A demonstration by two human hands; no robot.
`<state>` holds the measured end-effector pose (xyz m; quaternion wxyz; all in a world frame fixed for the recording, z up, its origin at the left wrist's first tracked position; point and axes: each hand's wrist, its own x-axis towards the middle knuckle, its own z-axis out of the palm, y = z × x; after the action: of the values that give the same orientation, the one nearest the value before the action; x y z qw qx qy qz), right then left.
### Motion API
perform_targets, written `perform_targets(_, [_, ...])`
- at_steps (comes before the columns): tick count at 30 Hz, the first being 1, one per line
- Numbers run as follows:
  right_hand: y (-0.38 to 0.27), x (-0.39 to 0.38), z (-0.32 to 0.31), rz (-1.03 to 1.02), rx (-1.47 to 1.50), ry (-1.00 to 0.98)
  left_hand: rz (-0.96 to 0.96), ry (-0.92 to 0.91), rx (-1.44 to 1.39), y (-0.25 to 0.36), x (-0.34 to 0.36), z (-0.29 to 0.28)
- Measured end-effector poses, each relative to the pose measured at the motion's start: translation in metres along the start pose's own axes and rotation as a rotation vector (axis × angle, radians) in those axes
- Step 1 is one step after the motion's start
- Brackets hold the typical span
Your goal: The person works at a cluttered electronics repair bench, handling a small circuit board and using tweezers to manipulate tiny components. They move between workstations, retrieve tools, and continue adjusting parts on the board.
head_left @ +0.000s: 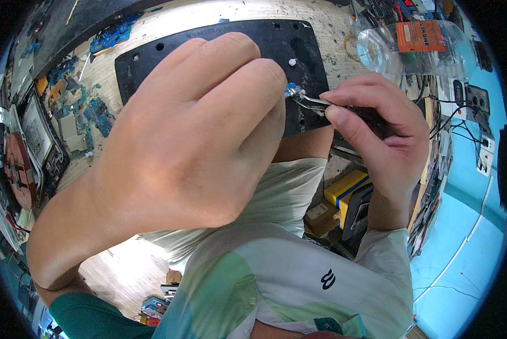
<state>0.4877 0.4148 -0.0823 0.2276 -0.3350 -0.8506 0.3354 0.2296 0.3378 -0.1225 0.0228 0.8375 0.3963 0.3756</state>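
We see metal tweezers (317, 101) in the right hand (397, 138), pinched between thumb and fingertips. Their long axis runs almost crosswise, tilted slightly: the tips point left and a little away from the body, with the two prongs visibly parted along their length. The tips reach a small blue-and-silver electronic part (291, 89) over the black mat (309, 65), near its right edge; we cannot tell whether they clamp it. That part seems to lie roughly crosswise, its left end beside the knuckles of the left hand (185, 130). There the fingers bend down out of our sight, so we cannot tell what they grip. Farther left we find circuit boards (99, 117); at upper right, a clear plastic bag (456, 62) with an orange label.
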Motion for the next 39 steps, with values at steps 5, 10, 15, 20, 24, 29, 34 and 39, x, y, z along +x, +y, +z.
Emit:
perform_targets(5, [0.008,0.001,-0.002,-0.007,0.037,-0.025,0.004,0.020,-0.024,-0.001,0.001,0.001])
perform_targets(10, [0.013,0.002,-0.004,0.018,0.103,-0.057,0.000,0.030,-0.033,0.000,0.000,0.002])
perform_targets(15, [0.021,0.005,-0.006,0.023,0.188,-0.101,-0.011,0.018,-0.024,0.001,0.000,0.002])
perform_targets(20, [0.024,0.005,-0.006,0.022,0.215,-0.107,-0.016,0.006,-0.031,0.001,-0.001,0.000])
perform_targets(24, [0.026,0.006,-0.007,-0.004,0.211,-0.120,-0.009,0.016,-0.034,0.000,0.000,0.001])
perform_targets(29, [0.028,0.005,-0.009,-0.008,0.206,-0.115,0.000,0.030,-0.031,-0.001,-0.001,0.003])
perform_targets(34, [0.024,-0.001,-0.007,-0.012,0.161,-0.064,0.006,0.050,-0.031,-0.003,-0.002,0.005])
perform_targets(39, [0.018,-0.003,-0.007,-0.016,0.087,-0.049,-0.012,0.020,-0.040,-0.002,-0.001,0.002])
